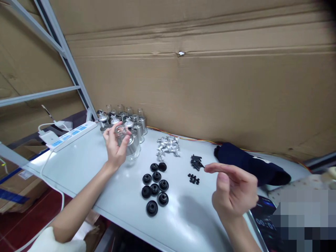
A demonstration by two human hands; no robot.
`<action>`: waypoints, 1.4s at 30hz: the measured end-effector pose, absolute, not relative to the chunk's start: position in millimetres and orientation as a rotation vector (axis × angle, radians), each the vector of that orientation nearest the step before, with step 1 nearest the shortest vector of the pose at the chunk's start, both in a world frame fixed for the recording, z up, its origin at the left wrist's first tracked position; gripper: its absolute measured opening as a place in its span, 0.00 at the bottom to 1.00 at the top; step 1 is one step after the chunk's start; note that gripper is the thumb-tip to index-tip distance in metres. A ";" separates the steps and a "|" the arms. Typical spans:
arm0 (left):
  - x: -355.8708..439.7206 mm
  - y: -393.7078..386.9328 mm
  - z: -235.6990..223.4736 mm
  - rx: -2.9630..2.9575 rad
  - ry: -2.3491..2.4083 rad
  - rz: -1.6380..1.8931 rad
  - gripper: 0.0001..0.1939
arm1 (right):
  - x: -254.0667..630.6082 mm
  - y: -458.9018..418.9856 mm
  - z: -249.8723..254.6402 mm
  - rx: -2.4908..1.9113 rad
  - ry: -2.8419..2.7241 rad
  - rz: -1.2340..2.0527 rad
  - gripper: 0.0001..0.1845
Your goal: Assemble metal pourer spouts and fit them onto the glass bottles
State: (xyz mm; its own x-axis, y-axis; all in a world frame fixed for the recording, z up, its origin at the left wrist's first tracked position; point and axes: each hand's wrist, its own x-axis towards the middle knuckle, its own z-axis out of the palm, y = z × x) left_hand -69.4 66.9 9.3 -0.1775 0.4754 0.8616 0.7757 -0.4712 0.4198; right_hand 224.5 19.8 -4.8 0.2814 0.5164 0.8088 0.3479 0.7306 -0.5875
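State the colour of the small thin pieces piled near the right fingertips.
The small thin pieces are black, as the head view, the only one, shows.

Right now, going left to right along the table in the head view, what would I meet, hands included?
White power strip → left hand → round black caps → pile of black sticks → right hand.

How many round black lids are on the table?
9 round black lids: two at the back, six clustered in the middle, one nearest the front. None seems hidden.
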 end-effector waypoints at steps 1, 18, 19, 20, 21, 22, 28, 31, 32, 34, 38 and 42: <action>-64.9 70.3 7.0 -1.849 -1.459 -1.672 0.21 | 225.6 20.3 -7.3 -0.822 -1.340 0.116 0.05; -57.8 109.3 -11.7 -1.959 -1.594 -1.474 0.25 | 218.1 20.7 4.2 -0.791 -1.521 -0.071 0.05; -58.7 110.9 -12.5 -1.954 -1.593 -1.474 0.25 | 218.2 20.5 4.1 -0.793 -1.518 -0.067 0.05; -59.6 112.0 -12.8 -1.946 -1.601 -1.475 0.26 | 218.4 20.4 3.9 -0.794 -1.516 -0.064 0.05; -60.6 112.8 -12.6 -1.933 -1.615 -1.478 0.26 | 218.5 20.3 3.6 -0.793 -1.516 -0.063 0.05; -61.7 113.3 -12.2 -1.920 -1.632 -1.477 0.26 | 218.7 20.2 3.2 -0.792 -1.516 -0.062 0.05; -69.2 115.5 -10.1 -1.905 -1.700 -1.448 0.25 | 218.9 21.3 0.9 -0.774 -1.531 -0.046 0.05; -74.4 116.7 -8.7 -1.948 -1.739 -1.440 0.26 | 218.7 21.7 0.1 -0.772 -1.524 -0.028 0.06; -76.2 116.7 -7.9 -1.956 -1.746 -1.437 0.26 | 218.6 21.7 0.0 -0.770 -1.523 -0.027 0.06; -79.4 116.2 -6.0 -1.970 -1.757 -1.427 0.27 | 218.3 21.8 0.0 -0.766 -1.528 -0.031 0.07; -84.3 114.7 -2.2 -2.005 -1.781 -1.408 0.26 | 217.8 22.1 -0.4 -0.768 -1.537 -0.038 0.06; -88.6 115.8 2.1 -2.013 -1.859 -1.346 0.28 | 217.3 22.8 -1.6 -0.783 -1.544 -0.032 0.06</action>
